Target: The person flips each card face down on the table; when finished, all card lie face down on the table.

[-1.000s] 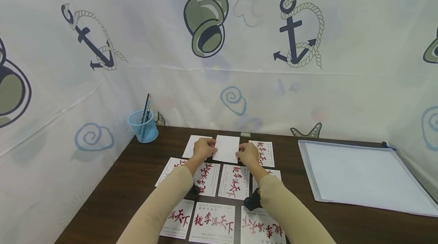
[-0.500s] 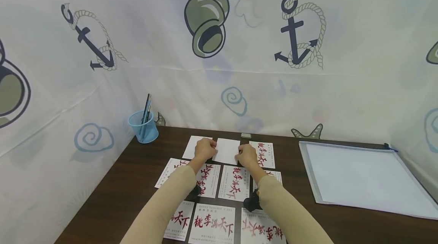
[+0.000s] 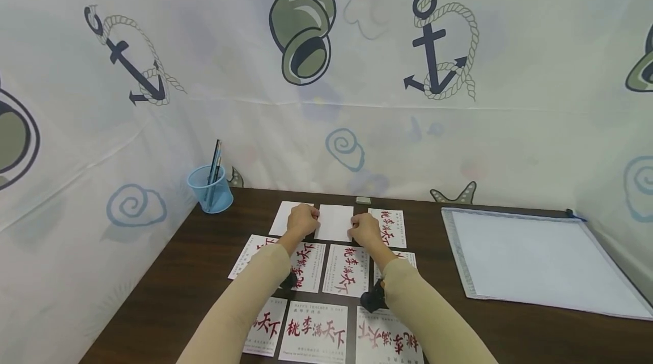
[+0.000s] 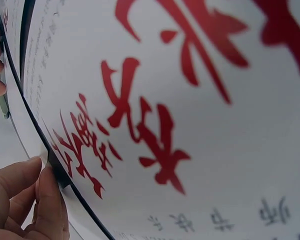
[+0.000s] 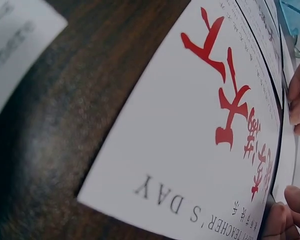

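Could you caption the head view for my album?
Left hand and right hand hold a blank card among red-lettered cards.

In the head view, "HAPPY TEACHER'S DAY" is printed in small capitals along the top of the front middle card (image 3: 313,333), and the red characters 桃李满天下 are set large across its centre. The same red line is borne upside down by the front right card (image 3: 389,337) and sideways by the central card (image 3: 347,271) and the back right card (image 3: 388,228). On the front left card (image 3: 266,327), only 满天下 can be read. In the right wrist view, "TEACHER'S DAY" is shown inverted on the largest card (image 5: 160,150), and a blurred "where" is made out on the corner card (image 5: 25,42). In the left wrist view, 师节快乐 is seen inverted on the near card (image 4: 215,150).
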Available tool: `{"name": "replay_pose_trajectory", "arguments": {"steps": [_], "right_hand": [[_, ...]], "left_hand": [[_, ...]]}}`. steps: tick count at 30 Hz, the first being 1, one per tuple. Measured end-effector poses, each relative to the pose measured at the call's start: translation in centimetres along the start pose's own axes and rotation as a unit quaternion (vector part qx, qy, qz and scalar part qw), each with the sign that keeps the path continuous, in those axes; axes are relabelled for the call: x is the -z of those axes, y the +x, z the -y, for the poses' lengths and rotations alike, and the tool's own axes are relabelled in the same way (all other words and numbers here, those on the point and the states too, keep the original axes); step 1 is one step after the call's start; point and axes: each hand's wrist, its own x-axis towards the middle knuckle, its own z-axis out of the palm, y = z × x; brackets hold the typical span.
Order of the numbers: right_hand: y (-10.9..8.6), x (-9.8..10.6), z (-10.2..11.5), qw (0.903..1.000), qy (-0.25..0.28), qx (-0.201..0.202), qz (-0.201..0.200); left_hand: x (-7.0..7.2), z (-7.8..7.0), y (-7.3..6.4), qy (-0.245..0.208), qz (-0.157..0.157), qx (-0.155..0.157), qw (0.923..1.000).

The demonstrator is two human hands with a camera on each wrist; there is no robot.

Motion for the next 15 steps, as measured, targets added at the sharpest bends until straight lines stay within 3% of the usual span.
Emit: {"name": "replay_pose_trajectory", "arguments": {"steps": [4, 8, 12, 15], "right_hand": [[0.0, 0.2, 0.0, 0.9996, 0.025, -0.012, -0.001], [0.0, 0.9, -0.6, 0.9914, 0.119, -0.053, -0.013], [0.3, 3.1, -1.8, 0.9768, 0.179, -0.092, -0.072], [0.4, 5.1, -3.2, 0.9726, 0.158, -0.121, -0.121]], "left_hand": [[-0.1, 0.0, 0.1, -0.012, 0.008, -0.001, 0.9999], [0.0, 0.0, 0.1, -0.018, 0.013, 0.003, 0.9998], [0.1, -0.4, 0.0, -0.049, 0.003, -0.013, 0.9987], [0.1, -1.4, -0.2, -0.121, 0.021, -0.036, 0.9918]]}}
